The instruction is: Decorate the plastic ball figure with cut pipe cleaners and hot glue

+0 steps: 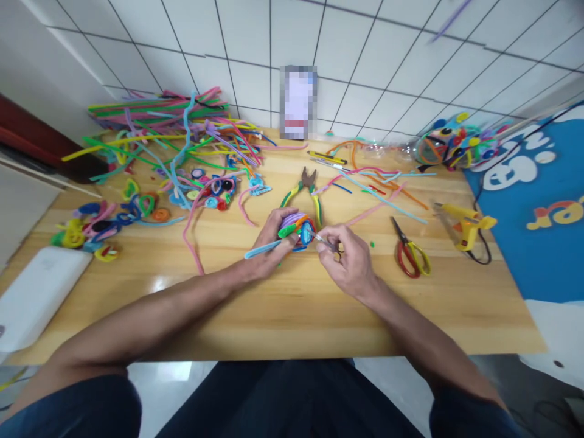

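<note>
My left hand [272, 243] is closed around a colourful pipe-cleaner craft [296, 224], coiled in purple, green, orange and blue. A light blue pipe-cleaner strand [262, 249] sticks out of that hand to the left. From the right, my right hand [349, 258] grips a small pair of scissors [329, 242], its fingers at the handles. The scissor tips meet the blue coil of the craft; whether they cut into it I cannot tell. Just behind the craft lie pliers [309, 179] with green and yellow handles, jaws pointing away.
Loose pipe cleaners [182, 134] are heaped at the back left, above finished coiled pieces [93, 225]. To the right lie red-and-yellow scissors [410, 252] and a yellow glue gun [465, 225] with its cable. A phone [298, 103] leans on the tiled wall. A white device [43, 292] stands at left.
</note>
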Motion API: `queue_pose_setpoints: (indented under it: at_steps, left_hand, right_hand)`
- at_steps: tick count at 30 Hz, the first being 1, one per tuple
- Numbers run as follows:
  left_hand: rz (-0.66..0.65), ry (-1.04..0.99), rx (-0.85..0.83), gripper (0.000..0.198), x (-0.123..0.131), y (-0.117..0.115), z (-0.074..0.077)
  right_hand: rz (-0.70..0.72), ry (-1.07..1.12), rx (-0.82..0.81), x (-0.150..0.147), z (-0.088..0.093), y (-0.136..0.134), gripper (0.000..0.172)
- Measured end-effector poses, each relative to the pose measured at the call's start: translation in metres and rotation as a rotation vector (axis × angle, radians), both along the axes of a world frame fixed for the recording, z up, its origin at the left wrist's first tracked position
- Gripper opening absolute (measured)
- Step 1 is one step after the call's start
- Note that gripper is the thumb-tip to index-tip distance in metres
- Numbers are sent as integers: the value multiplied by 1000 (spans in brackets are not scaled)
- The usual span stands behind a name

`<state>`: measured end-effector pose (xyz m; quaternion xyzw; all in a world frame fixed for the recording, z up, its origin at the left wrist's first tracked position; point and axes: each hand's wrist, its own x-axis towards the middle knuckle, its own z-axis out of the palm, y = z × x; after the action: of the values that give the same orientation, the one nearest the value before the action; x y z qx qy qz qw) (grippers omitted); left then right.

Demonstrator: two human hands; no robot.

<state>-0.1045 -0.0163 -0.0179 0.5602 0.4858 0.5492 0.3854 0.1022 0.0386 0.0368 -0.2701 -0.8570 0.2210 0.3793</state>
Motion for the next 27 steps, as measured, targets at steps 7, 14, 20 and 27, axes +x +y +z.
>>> queue_pose_setpoints:
  at_steps: [7,14,20,27]
  left_hand:
    - [41,-87,-49,46,4,0,0]
    - [37,-338,-195,47,12,12,-5]
    - [41,-307,-175,48,11,11,-2]
    - [141,-166,-84,44,17,1,5]
  right_hand:
    - [-54,74,161,3,-27,6,27]
    - [-136,59,95,10,-40,10,28]
    - [-131,42,104,8,-37,7,28]
    - [-111,60,245,9,-32,1,19]
